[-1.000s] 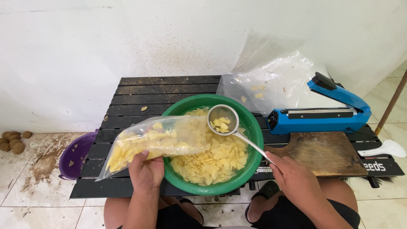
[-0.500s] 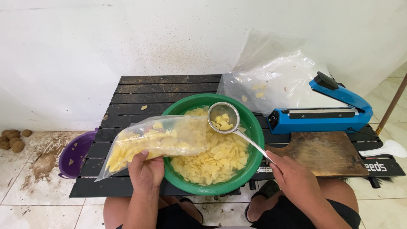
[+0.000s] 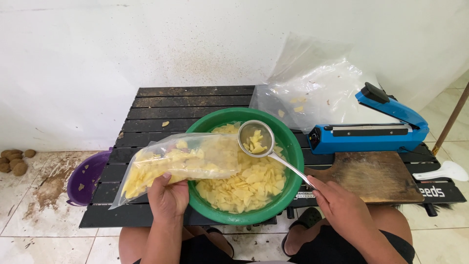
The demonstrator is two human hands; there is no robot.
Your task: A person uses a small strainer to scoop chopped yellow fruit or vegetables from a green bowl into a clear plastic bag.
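At frame centre, a bag is gripped by the left hand; the right hand, closed around a strainer, is best tipped slowly at the bag's mouth.

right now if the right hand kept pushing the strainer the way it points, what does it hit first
Probably the open mouth of the clear bag of yellow slices that the left hand holds. The right hand aims the strainer up-left over the green bowl; depth is unclear.

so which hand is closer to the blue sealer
Right. The right hand grips the strainer handle just below and left of the sealer. The left hand holds the bag on the far side of the bowl.
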